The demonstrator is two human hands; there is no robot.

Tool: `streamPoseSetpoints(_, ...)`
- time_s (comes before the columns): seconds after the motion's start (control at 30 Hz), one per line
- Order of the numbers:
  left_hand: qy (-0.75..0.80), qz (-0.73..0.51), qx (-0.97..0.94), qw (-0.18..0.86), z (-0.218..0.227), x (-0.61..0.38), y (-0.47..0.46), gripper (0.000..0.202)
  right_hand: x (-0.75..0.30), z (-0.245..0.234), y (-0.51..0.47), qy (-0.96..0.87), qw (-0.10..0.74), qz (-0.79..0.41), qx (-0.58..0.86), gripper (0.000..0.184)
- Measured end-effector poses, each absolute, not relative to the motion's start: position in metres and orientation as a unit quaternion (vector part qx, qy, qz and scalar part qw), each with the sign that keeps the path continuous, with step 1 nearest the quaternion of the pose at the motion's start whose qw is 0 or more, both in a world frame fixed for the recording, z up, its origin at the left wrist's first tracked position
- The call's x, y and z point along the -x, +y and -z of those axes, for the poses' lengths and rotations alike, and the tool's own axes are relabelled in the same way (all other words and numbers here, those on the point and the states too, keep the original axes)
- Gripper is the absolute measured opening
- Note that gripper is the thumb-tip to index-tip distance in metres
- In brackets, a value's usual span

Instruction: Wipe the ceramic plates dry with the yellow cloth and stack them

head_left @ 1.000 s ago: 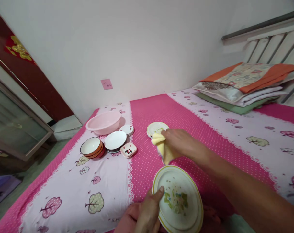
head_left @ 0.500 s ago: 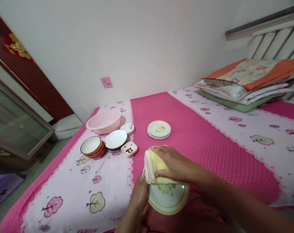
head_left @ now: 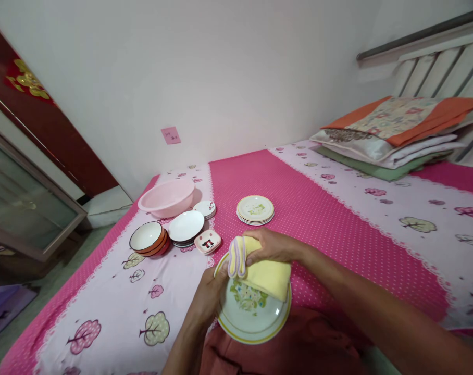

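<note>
A white plate [head_left: 256,325] with a yellow rim and a floral middle is tilted towards me above my lap. My left hand [head_left: 209,294] grips its left edge, thumb on the upper face. A folded yellow cloth [head_left: 270,276] with a purple-striped edge lies across the upper part of the plate. Pinched round the cloth, my right hand [head_left: 273,246] presses it near the plate's far rim. Just beyond my hands, a small stack of matching plates [head_left: 255,209] rests on the bed.
On the bed [head_left: 260,174], left of centre, are a pink basin [head_left: 168,198], stacked orange bowls [head_left: 148,239], white dishes [head_left: 186,227], small plates [head_left: 205,209] and a square dish [head_left: 207,242]. Folded bedding [head_left: 393,130] lies at the back right, by the white headboard [head_left: 442,73].
The plate has shifted left and its floral middle shows more. My right hand has moved slightly left with the cloth, whose right part now hangs further over the plate. My left hand has come up.
</note>
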State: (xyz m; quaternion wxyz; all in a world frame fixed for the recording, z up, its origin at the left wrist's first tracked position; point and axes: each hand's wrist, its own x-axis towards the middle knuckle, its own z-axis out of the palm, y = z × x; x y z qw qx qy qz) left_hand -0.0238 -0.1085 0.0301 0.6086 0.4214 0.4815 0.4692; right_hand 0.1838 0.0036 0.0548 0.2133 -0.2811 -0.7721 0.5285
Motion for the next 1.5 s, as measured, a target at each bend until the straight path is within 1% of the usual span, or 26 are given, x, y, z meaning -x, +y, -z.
streamPoseSetpoints(0.17, 0.488, -0.530, -0.339, 0.605, -0.017, 0.023, -0.105, 0.047, -0.195, -0.035, 0.005, -0.642, 0.257, -0.665, 0.284, 0.057)
streamPoseSetpoints(0.3, 0.478, -0.605, -0.262, 0.581, -0.008, 0.017, -0.104, 0.043, -0.192, -0.012, -0.003, -0.521, 0.344, -0.724, 0.293, 0.063)
streamPoseSetpoints(0.4, 0.487, -0.655, -0.218, 0.535, -0.010, 0.008, -0.104, 0.036, -0.184, 0.001, -0.013, -0.429, 0.422, -0.734, 0.314, 0.060)
streamPoseSetpoints(0.5, 0.496, -0.690, -0.181, 0.495, -0.013, -0.002, -0.104, 0.035, -0.173, 0.010, -0.028, -0.351, 0.475, -0.736, 0.332, 0.060)
streamPoseSetpoints(0.67, 0.524, -0.726, -0.154, 0.418, -0.007, -0.023, -0.103, 0.046, -0.136, 0.027, -0.064, -0.205, 0.570, -0.729, 0.318, 0.068)
streamPoseSetpoints(0.73, 0.539, -0.727, -0.162, 0.394, -0.001, -0.032, -0.103, 0.051, -0.122, 0.034, -0.077, -0.154, 0.596, -0.721, 0.319, 0.072)
streamPoseSetpoints(0.83, 0.529, -0.723, -0.177, 0.408, 0.002, -0.036, -0.106, 0.054, -0.117, 0.039, -0.087, -0.142, 0.601, -0.719, 0.320, 0.074)
streamPoseSetpoints(0.93, 0.467, -0.702, -0.211, 0.494, -0.006, -0.022, -0.107, 0.051, -0.136, 0.030, -0.083, -0.199, 0.586, -0.714, 0.328, 0.070)
streamPoseSetpoints(1.03, 0.410, -0.655, -0.264, 0.577, -0.026, 0.007, -0.101, 0.053, -0.166, 0.012, -0.070, -0.303, 0.521, -0.723, 0.337, 0.065)
streamPoseSetpoints(1.13, 0.432, -0.561, -0.330, 0.625, -0.048, 0.037, -0.090, 0.051, -0.188, -0.007, -0.058, -0.385, 0.466, -0.724, 0.332, 0.061)
streamPoseSetpoints(1.23, 0.438, -0.509, -0.383, 0.635, -0.062, 0.052, -0.081, 0.051, -0.197, -0.018, -0.051, -0.432, 0.434, -0.721, 0.323, 0.059)
streamPoseSetpoints(1.33, 0.448, -0.504, -0.392, 0.626, -0.060, 0.053, -0.077, 0.051, -0.197, -0.020, -0.050, -0.465, 0.406, -0.723, 0.310, 0.058)
streamPoseSetpoints(1.4, 0.461, -0.525, -0.381, 0.605, -0.052, 0.050, -0.077, 0.050, -0.195, -0.016, -0.049, -0.456, 0.413, -0.721, 0.319, 0.058)
streamPoseSetpoints(1.5, 0.460, -0.591, -0.340, 0.568, -0.038, 0.043, -0.077, 0.045, -0.186, -0.005, -0.050, -0.409, 0.457, -0.714, 0.339, 0.061)
